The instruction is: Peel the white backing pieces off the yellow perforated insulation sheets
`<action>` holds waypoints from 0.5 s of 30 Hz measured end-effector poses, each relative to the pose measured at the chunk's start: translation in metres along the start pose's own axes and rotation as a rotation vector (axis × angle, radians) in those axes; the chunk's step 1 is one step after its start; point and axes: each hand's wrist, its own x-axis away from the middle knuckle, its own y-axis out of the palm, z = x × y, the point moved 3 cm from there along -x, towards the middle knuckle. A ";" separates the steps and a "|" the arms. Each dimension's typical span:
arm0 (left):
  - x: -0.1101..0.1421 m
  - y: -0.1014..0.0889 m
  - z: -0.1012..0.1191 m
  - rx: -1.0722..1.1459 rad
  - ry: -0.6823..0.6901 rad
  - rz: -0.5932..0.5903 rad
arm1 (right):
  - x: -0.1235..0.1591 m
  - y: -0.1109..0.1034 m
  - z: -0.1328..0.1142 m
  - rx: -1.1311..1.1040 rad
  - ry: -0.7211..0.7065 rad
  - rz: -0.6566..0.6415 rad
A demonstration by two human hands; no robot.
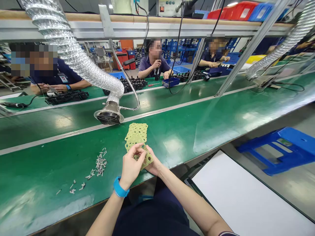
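Observation:
My left hand (131,165), with a blue wristband (120,189), and my right hand (153,164) are closed together on a small yellow-green perforated sheet piece (147,159) near the front edge of the green bench (197,131). Just beyond my fingers lies a larger pile of the same yellow-green perforated sheets (136,132). To the left, several small white parts (99,164) are scattered on the bench surface.
A silver flexible duct with a metal fan hood (109,114) hangs over the bench behind the sheets. Three other people work across the bench with black trays (66,96). A blue stool (283,147) and a white panel (241,196) stand to my right.

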 end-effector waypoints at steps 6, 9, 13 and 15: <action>0.002 0.002 0.000 -0.019 0.028 0.066 | 0.000 0.001 -0.001 -0.001 -0.008 0.001; 0.004 0.004 -0.002 -0.001 0.030 0.121 | 0.000 0.000 0.000 0.006 -0.005 0.003; 0.006 0.007 -0.005 0.030 0.022 0.171 | -0.001 -0.002 0.001 0.018 0.003 0.005; 0.006 0.007 -0.005 0.030 0.023 0.182 | -0.001 -0.002 0.001 0.025 0.004 0.006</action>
